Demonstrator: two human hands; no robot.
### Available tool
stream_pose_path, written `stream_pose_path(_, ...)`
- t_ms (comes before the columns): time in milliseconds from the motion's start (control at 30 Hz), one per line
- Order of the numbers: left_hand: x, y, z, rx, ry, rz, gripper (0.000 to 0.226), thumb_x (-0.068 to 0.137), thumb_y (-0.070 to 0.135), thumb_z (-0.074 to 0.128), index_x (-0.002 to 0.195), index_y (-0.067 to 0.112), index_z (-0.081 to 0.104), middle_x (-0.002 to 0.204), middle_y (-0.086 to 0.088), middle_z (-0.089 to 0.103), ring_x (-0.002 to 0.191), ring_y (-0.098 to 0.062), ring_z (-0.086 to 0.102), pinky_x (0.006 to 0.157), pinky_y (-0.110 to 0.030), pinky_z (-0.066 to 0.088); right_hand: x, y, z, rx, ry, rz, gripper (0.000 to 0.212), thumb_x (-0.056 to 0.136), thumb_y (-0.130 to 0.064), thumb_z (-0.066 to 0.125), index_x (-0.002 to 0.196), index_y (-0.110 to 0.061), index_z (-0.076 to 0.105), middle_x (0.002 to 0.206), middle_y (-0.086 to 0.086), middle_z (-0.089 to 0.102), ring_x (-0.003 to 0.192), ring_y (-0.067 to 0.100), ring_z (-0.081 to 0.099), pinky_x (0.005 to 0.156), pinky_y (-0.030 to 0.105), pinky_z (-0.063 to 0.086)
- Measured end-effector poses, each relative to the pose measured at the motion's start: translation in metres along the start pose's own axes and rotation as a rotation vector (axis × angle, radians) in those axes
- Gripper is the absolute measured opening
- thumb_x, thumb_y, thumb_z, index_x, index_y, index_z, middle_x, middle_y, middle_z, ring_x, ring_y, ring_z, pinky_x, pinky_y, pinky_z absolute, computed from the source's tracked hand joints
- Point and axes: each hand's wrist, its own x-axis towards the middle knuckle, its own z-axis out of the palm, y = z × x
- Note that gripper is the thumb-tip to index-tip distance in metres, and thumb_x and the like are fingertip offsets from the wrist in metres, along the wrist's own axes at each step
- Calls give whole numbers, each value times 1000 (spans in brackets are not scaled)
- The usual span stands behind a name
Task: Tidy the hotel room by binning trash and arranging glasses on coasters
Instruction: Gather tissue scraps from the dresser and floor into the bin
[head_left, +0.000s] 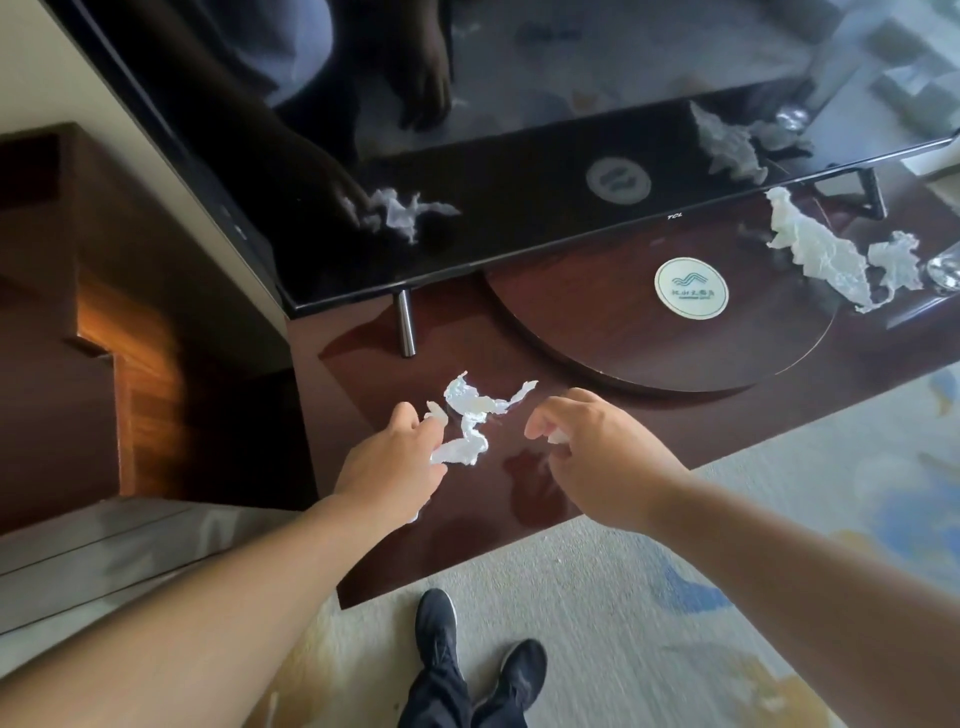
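Trash (470, 415) lies near the table's (753, 410) front edge and is gripped at its 7 o'clock end by the curled left hand (395, 457). A scrap (560, 437) is pinched in the right hand (602, 457), probably so both are binned together. The coaster (691, 288) is left bare at 2 o'clock.

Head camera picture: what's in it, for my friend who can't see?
A person's left hand grips a crumpled wrapper on a dark wooden TV cabinet, while the right hand pinches a small white scrap. Further right lie a round coaster, more crumpled wrappers and a glass, by the television.
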Motion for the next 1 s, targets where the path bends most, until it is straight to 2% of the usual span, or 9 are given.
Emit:
stream_pose_path(133, -2, -2, -10, -50, 9, 20, 9, 86, 26, 51, 89, 23, 43, 88, 5, 37, 64, -26, 46, 56, -30, 30, 4, -5, 0, -5, -7, -7, 33, 85, -6, 45, 103, -29, 62, 106, -11, 51, 97, 9, 53, 82, 24, 45)
stream_pose_path(233, -6, -4, -23, -54, 33, 43, 17, 81, 23, 49, 75, 23, 34, 78, 3, 36, 60, -23, 42, 49, -31, 21, 7, -11, -2, -12, -11, -23, 33, 85, -6, 45, 105, -27, 62, 105, -11, 51, 97, 10, 54, 81, 24, 44)
stream_pose_path(367, -13, -5, -42, -79, 41, 97, 25, 79, 20, 47, 70, 24, 24, 69, 4, 38, 61, -25, 42, 52, -33, 24, 11, -23, -7, -22, 0, -49, 32, 86, -8, 46, 105, -28, 62, 106, -11, 51, 97, 11, 55, 81, 26, 47)
stream_pose_path(467, -18, -6, -55, -120, 94, 125, 16, 79, 15, 45, 81, 26, 33, 70, 5, 45, 64, -26, 48, 52, -33, 28, 11, -31, -12, -27, 4, -64, 33, 86, -8, 46, 106, -28, 63, 108, -11, 52, 99, 11, 55, 83, 26, 47)
stream_pose_path(567, -20, -8, -68, -191, 121, 147, 33, 82, 13, 42, 104, 36, 50, 81, 11, 53, 70, -17, 53, 57, -28, 35, 10, -38, -21, -33, 20, -78, 33, 86, -7, 46, 105, -28, 63, 106, -12, 52, 100, 9, 55, 81, 22, 44)
stream_pose_path(667, -20, -8, -81, -201, 150, 158, 23, 85, 14, 43, 86, 27, 62, 76, 7, 51, 64, -12, 53, 52, -22, 30, 6, -43, -31, -47, 49, -93, 31, 88, -8, 47, 106, -27, 64, 105, -11, 51, 98, 10, 55, 77, 19, 41)
stream_pose_path(767, -19, -6, -92, -203, 189, 140, 17, 82, 13, 43, 69, 16, 53, 69, 1, 46, 59, -15, 46, 48, -26, 24, 3, -49, -41, -66, 71, -92, 30, 88, -8, 48, 107, -26, 63, 106, -9, 52, 97, 12, 55, 78, 23, 44)
stream_pose_path(900, -16, -3, -108, -231, 183, 155, 16, 76, 27, 40, 65, 15, 41, 67, 1, 45, 57, -14, 44, 47, -28, 24, -2, -53, -52, -76, 95, -81, 31, 88, -8, 47, 107, -27, 62, 110, -8, 53, 100, 11, 53, 83, 25, 46)
stream_pose_path(1000, -10, -1, -113, -204, 211, 183, 35, 81, 45, 40, 62, 16, 39, 67, 1, 46, 59, -15, 47, 48, -29, 32, -4, -54, -57, -83, 109, -62, 32, 87, -8, 46, 107, -28, 61, 109, -8, 52, 100, 12, 53, 83, 25, 45)
